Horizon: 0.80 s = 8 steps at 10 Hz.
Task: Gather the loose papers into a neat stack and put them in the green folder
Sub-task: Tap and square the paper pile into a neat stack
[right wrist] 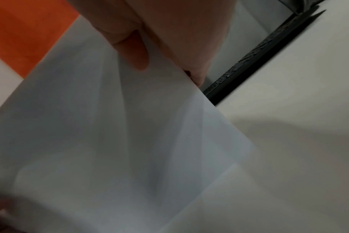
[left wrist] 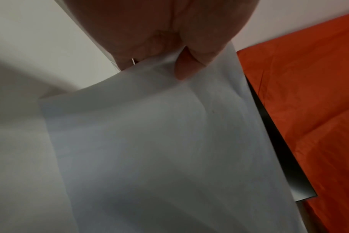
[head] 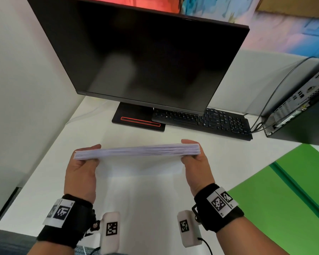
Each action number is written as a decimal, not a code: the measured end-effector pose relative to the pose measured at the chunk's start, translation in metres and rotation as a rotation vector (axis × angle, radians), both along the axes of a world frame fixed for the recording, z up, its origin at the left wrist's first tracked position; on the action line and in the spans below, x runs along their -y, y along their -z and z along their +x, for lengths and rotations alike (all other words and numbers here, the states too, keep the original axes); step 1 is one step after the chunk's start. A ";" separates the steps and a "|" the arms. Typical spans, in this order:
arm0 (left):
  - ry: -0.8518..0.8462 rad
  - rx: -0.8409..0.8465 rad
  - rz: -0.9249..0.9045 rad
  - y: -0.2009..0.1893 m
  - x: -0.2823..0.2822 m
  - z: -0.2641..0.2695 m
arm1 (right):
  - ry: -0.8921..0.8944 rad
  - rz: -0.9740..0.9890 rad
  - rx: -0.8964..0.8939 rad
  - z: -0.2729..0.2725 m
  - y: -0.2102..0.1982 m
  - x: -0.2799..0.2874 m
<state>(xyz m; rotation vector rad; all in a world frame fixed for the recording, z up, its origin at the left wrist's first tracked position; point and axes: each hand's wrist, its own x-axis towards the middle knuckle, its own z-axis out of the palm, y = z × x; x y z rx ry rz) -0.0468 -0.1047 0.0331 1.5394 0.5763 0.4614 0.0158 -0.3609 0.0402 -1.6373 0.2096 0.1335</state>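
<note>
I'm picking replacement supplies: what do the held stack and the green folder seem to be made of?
Stack of papers: thin white matte paper; separate sheet edges show, and the sheets sag and let light through at the wrist views. Green folder: apparently smooth card or plastic, with a darker crease; which one is unclear.

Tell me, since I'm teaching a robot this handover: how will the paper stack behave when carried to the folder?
The paper stack likely sags if held at one end: both hands, left hand and right hand, grip its ends. Its sheets look loose and slightly fanned, so they may slip apart. It is probably light.

Papers (head: 136,150) left of folder (head: 284,199), before keyboard (head: 203,120).
</note>
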 end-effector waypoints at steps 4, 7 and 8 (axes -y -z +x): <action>-0.019 -0.059 -0.020 -0.003 0.001 0.004 | 0.008 0.220 -0.053 0.008 0.005 -0.004; -0.038 -0.052 -0.067 0.004 -0.001 0.010 | 0.044 0.203 -0.038 0.014 0.005 -0.001; -0.091 -0.067 -0.125 -0.001 0.001 0.011 | 0.028 0.199 -0.060 0.012 0.002 -0.001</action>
